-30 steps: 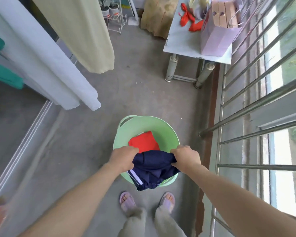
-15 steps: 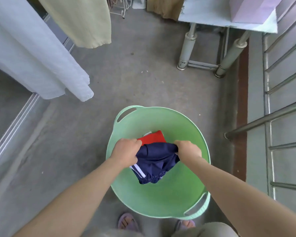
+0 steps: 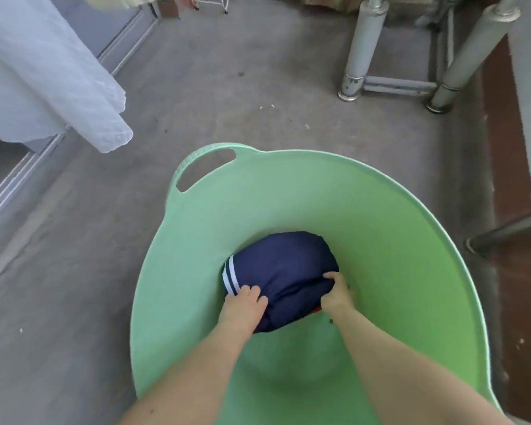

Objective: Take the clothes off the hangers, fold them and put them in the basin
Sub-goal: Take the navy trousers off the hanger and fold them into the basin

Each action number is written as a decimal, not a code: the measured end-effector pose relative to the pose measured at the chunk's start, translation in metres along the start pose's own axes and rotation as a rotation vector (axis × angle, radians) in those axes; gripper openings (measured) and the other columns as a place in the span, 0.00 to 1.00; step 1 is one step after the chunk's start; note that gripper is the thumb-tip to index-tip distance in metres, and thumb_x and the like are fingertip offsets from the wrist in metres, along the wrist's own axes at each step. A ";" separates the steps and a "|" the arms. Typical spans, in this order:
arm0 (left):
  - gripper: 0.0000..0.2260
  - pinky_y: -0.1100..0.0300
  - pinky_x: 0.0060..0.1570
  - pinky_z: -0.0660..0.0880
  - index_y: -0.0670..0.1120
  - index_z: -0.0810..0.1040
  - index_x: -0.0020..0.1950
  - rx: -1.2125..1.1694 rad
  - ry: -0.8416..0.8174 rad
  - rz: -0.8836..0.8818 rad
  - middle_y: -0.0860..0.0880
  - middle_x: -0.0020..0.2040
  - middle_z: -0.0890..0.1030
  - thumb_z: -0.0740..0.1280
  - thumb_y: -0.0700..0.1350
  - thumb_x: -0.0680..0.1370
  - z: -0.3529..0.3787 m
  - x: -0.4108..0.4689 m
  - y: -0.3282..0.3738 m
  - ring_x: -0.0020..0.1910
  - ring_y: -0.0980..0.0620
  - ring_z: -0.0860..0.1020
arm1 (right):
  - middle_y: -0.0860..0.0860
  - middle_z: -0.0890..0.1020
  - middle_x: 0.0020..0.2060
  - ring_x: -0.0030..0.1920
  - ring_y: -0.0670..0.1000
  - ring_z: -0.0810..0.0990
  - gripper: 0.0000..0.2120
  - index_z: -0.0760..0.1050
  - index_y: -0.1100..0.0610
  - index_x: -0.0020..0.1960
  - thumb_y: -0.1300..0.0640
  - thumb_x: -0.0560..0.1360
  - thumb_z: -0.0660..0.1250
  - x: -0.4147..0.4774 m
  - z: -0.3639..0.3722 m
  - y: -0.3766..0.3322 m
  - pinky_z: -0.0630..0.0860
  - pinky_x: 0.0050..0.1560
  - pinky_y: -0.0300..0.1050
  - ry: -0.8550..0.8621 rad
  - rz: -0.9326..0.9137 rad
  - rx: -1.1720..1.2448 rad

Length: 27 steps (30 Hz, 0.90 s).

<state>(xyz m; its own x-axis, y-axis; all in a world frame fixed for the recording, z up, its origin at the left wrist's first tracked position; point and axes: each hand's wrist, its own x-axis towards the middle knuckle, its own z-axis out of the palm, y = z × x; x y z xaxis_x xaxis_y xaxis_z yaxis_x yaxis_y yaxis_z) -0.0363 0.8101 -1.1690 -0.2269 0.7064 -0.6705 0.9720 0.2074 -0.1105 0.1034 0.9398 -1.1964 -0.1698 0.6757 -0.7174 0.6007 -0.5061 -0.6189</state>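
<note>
Head view, read left to right; white cloth (image 3: pixel 43 72) hangs at upper left, its lower corner free above the concrete floor (image 3: pixel 258 87); a door track (image 3: pixel 13 185) runs diagonally beneath it along the left edge.

Green basin (image 3: pixel 396 240) stands on the floor and fills the lower centre; one handle slot (image 3: pixel 207 167) shows in its far-left rim.

Folded navy garment (image 3: pixel 285 265) lies low inside the basin, against the far-left part of the inner wall; it is a rounded bundle, a little wider left-to-right than near-to-far, so the long axis runs roughly across the view; the edge with two white stripes points left, toward the basin wall.

Left hand (image 3: pixel 246 308) is on the near-left corner of the bundle, just beside the stripes; fingers bent over the cloth and gripping it, thumb hidden.

Right hand (image 3: pixel 336 297) is at the near-right corner; thumb lies on top of the navy cloth, fingers tucked round the edge and under it, pinching the fold.

Sliver of a red garment (image 3: pixel 317 310) shows under the navy one, beside the right wrist; how much of it lies below cannot be told.

Two grey table legs (image 3: pixel 362 47) stand on the floor at upper right, joined by a low crossbar; a metal rail (image 3: pixel 509 231) enters from the right edge, beyond the basin rim.
</note>
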 end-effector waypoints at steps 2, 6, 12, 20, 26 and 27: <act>0.27 0.49 0.53 0.72 0.43 0.64 0.68 -0.078 -0.039 -0.025 0.43 0.66 0.63 0.70 0.39 0.71 0.014 0.008 0.004 0.66 0.42 0.63 | 0.54 0.74 0.53 0.43 0.57 0.74 0.25 0.70 0.53 0.62 0.72 0.73 0.48 0.001 0.006 0.004 0.76 0.41 0.49 -0.041 0.201 0.309; 0.19 0.52 0.49 0.74 0.45 0.70 0.61 -0.307 -0.011 -0.125 0.46 0.61 0.67 0.69 0.47 0.73 0.012 0.014 -0.001 0.61 0.45 0.66 | 0.53 0.79 0.50 0.42 0.53 0.75 0.20 0.74 0.52 0.60 0.67 0.71 0.60 0.012 -0.003 0.005 0.73 0.40 0.43 -0.024 0.263 0.510; 0.33 0.56 0.53 0.73 0.46 0.61 0.67 -0.684 0.202 -0.449 0.46 0.66 0.60 0.75 0.46 0.68 0.010 0.025 -0.002 0.64 0.41 0.64 | 0.50 0.78 0.50 0.49 0.52 0.76 0.22 0.75 0.55 0.54 0.76 0.68 0.61 0.014 -0.005 -0.011 0.73 0.51 0.42 0.034 -0.048 0.174; 0.50 0.56 0.55 0.73 0.48 0.42 0.78 -0.711 0.198 -0.519 0.45 0.75 0.48 0.76 0.47 0.69 0.017 0.027 0.005 0.66 0.41 0.64 | 0.50 0.81 0.42 0.44 0.52 0.75 0.24 0.76 0.60 0.45 0.81 0.66 0.49 0.032 -0.013 -0.030 0.71 0.31 0.34 0.009 0.044 0.442; 0.45 0.57 0.50 0.76 0.50 0.47 0.77 -0.643 0.215 -0.505 0.47 0.74 0.51 0.74 0.45 0.71 0.017 0.028 -0.004 0.65 0.42 0.64 | 0.55 0.75 0.61 0.59 0.59 0.74 0.27 0.73 0.52 0.64 0.66 0.66 0.64 0.018 -0.008 -0.024 0.72 0.56 0.49 0.377 -0.451 -0.617; 0.43 0.56 0.51 0.76 0.51 0.48 0.77 -0.636 0.256 -0.516 0.47 0.74 0.51 0.73 0.45 0.71 0.015 0.026 -0.003 0.66 0.42 0.64 | 0.54 0.75 0.61 0.60 0.58 0.74 0.28 0.73 0.52 0.64 0.65 0.64 0.65 0.014 -0.002 -0.027 0.72 0.57 0.50 0.370 -0.731 -0.731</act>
<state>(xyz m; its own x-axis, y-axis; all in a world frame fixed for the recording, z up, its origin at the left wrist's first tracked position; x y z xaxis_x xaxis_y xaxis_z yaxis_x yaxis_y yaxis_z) -0.0441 0.8176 -1.1972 -0.7123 0.5345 -0.4549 0.5416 0.8308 0.1281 0.0870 0.9639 -1.1890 -0.5024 0.8638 -0.0387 0.7890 0.4396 -0.4293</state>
